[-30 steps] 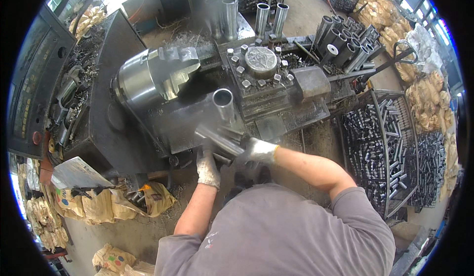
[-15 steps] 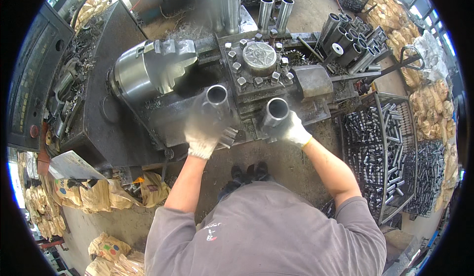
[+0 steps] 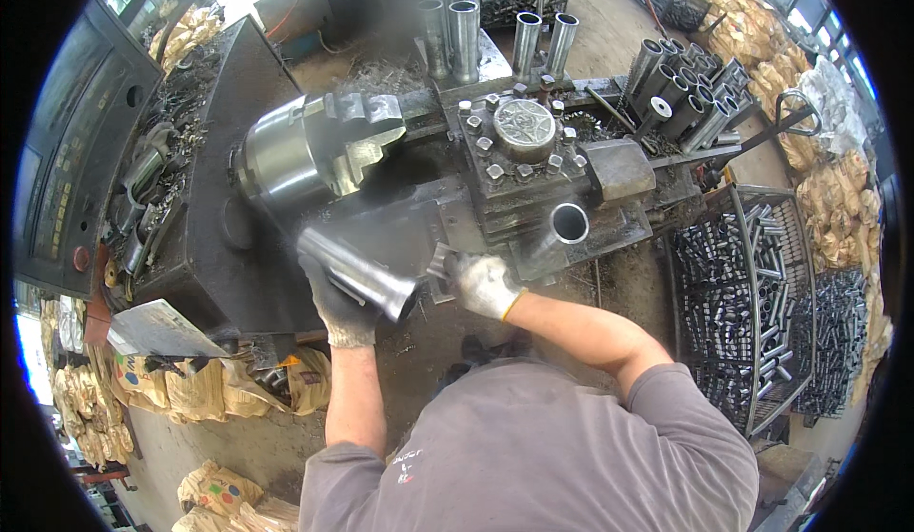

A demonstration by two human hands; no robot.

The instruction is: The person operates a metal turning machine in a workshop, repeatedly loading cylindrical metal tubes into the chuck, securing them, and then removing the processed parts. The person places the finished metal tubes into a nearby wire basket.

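My left hand (image 3: 345, 311), in a dirty work glove, is closed around a shiny metal tube (image 3: 354, 267). The tube is tilted, its dark open mouth toward my body, in front of the lathe chuck (image 3: 305, 147). My right hand (image 3: 487, 285), in a white glove with soiled fingertips, has its fingers curled at a short metal piece (image 3: 440, 260) by the carriage's front edge; its exact kind is unclear. To the right of that hand, a second metal tube (image 3: 562, 232) stands on the carriage ledge, touched by neither hand.
Behind the hands sits a square tool post (image 3: 522, 132) with bolts. Several tubes (image 3: 465, 42) stand upright beyond it, and more are stacked (image 3: 687, 85) at the right. A wire cage (image 3: 747, 304) of small metal parts stands right; a control panel (image 3: 71, 170) is left.
My right hand has let go of its tube, left standing, and moved left to the short metal piece. My left hand has tipped its tube from upright and brought it left and closer.
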